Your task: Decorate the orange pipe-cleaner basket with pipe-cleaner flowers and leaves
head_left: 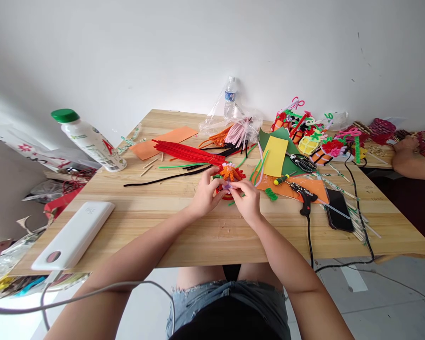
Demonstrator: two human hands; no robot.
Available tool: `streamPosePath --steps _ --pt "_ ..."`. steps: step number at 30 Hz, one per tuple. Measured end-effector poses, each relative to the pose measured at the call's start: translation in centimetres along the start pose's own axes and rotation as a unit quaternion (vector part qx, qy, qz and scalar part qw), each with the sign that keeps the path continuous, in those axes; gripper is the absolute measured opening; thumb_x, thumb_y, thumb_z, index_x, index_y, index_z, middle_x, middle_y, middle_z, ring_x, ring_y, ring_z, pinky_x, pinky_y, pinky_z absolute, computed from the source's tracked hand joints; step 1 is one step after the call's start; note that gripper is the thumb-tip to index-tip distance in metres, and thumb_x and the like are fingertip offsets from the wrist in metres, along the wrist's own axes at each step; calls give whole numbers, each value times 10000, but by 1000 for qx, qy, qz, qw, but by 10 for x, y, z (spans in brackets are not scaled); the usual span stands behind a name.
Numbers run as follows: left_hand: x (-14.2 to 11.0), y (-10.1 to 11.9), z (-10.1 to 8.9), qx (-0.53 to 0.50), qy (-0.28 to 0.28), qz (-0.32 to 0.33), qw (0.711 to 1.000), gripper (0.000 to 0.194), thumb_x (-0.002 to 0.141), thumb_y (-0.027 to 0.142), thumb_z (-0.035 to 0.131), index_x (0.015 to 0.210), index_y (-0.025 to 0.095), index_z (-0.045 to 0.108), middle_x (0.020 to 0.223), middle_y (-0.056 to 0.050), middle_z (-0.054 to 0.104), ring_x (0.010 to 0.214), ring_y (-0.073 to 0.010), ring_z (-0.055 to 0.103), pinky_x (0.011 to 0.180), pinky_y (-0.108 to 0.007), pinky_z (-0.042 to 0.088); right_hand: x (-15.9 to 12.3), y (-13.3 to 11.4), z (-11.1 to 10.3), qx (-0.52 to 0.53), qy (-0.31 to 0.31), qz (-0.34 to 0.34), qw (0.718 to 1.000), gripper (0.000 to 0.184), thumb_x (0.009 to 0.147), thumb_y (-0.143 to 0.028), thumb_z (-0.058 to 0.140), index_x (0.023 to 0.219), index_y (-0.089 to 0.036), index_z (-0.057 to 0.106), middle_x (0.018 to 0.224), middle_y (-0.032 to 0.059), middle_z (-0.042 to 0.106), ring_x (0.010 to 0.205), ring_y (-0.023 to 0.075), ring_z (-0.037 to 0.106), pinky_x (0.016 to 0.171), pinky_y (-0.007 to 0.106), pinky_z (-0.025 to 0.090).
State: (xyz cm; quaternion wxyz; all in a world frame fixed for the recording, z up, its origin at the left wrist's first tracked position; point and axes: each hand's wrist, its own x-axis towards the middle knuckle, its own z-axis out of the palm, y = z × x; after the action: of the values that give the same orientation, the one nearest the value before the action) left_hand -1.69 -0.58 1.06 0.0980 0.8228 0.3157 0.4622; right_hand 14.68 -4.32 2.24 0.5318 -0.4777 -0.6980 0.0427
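Right now, the left hand (207,192) and the right hand (247,198) both pinch the fuzzy craft (230,173), fingertips close together, at the middle of the table (212,241), twelve o'clock from the person. Its soft orange curls could bend or pop loose if the fingers squeeze or tug too hard. Between three and four o'clock from it lies the glue gun (307,202), which could fall if the right arm snags its black cord (309,238) hanging over the edge.

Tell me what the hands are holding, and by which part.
A pipe-cleaner flower piece: the left hand and right hand pinch it at its near, purple part.
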Motion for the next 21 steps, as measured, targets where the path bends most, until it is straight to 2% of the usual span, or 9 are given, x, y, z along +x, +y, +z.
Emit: streamPosePath --steps 5,15,21 --pt "0 1 1 0 -2 -12 1000 152 874 281 602 1006 221 556 1266 -112 411 1236 -278 453 1007 -518 458 1 1 2 8 -11 39 999 110 805 -136 616 842 -203 695 767 37 663 733 162 619 622 264 536" --pt "0 2 2 -1 6 -12 1000 155 868 261 603 1014 219 570 1262 -113 408 1225 -274 459 996 -506 464 1 0 5 -9 1 52 999 86 793 -139 628 820 -199 684 730 31 650 708 164 616 634 273 537" --pt "0 2 2 12 -2 -14 1000 189 868 269 609 1047 227 564 1274 -113 400 1245 -278 451 998 -506 470 1 0 -1 -10 -20 32 999 134 811 -148 619 901 -206 700 763 41 665 735 175 619 683 304 548"
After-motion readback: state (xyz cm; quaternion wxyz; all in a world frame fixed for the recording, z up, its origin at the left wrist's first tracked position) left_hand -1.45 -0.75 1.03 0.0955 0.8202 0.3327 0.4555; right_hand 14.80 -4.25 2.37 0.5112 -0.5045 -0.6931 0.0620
